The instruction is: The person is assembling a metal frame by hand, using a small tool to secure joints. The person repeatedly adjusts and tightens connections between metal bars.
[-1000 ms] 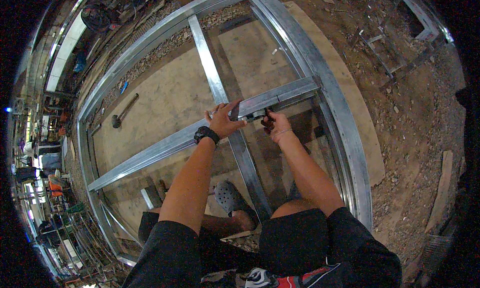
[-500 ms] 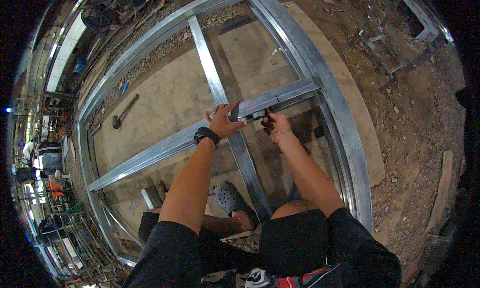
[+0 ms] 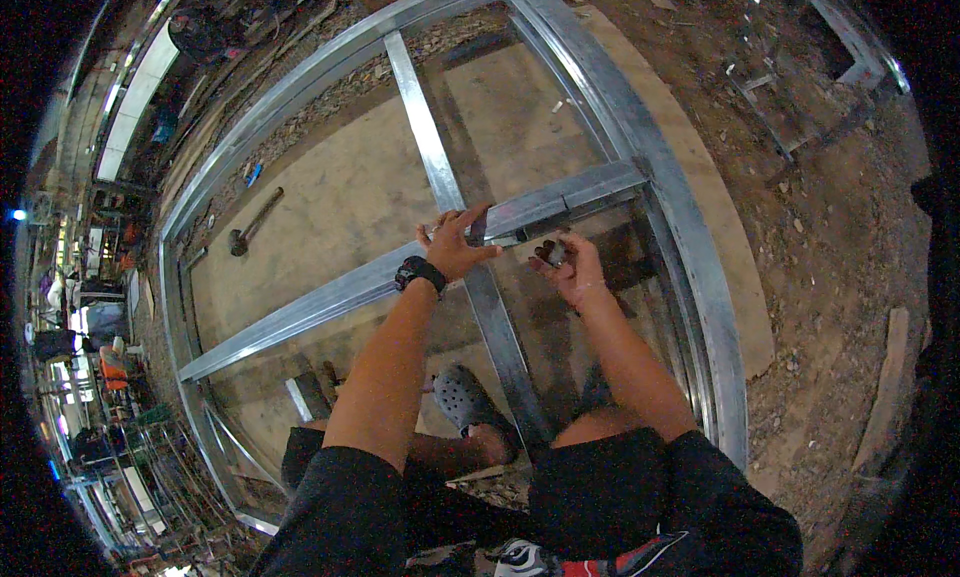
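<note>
the left hand (image 3: 457,251) lies, fingers spread, on the long metal bar (image 3: 310,305) where bars cross; pressing flat should steady it. further right, just off the bar, the right hand (image 3: 574,271) holds a small dark thing (image 3: 552,253), too blurry to name; a firm pinch seems best.

A black short-sleeved shirt (image 3: 735,512) with a red-and-white graphic (image 3: 525,557) was worn with black shorts (image 3: 600,477) and a grey perforated clog (image 3: 463,395). A chunky black wristwatch (image 3: 418,272) circled the left arm (image 3: 375,377).
</note>
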`<state>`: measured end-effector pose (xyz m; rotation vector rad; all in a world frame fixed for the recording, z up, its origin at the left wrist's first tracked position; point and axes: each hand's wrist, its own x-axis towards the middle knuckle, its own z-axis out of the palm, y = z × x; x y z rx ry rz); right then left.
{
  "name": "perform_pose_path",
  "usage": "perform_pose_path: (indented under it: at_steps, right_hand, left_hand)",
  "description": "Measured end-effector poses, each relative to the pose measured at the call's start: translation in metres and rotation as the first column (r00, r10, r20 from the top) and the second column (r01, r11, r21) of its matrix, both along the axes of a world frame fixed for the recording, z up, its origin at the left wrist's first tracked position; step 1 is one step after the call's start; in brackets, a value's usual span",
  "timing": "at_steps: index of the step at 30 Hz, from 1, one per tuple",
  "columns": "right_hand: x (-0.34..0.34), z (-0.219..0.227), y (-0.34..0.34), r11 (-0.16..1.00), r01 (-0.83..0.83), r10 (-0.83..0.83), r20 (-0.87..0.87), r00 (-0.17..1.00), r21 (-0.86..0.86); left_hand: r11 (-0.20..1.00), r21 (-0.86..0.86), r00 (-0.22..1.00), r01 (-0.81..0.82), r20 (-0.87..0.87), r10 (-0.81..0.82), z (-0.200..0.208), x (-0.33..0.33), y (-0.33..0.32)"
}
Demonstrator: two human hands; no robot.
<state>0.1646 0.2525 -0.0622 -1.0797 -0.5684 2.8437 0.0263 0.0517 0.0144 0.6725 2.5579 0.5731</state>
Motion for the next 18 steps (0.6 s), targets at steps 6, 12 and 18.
perform_pose_path:
  at_steps: [6, 12, 18]
  right_hand:
    - [0.022, -0.013, 0.018, 0.991, -0.07, 0.092, -0.21, 0.973, 0.11]
    - [0.013, 0.011, 0.009, 0.949, -0.21, 0.227, -0.048, 0.973, 0.236]
    - [-0.003, -0.005, -0.012, 0.779, -0.224, 0.172, 0.143, 0.975, 0.585]
  left_hand:
    - [0.999, 0.013, 0.998, 0.031, -0.048, -0.03, -0.011, -0.003, 0.008]
    - [1.0, -0.001, 0.999, 0.03, -0.026, -0.03, -0.009, -0.003, 0.004]
    - [0.999, 0.02, 0.997, 0.036, -0.072, -0.035, -0.012, -0.002, -0.002]
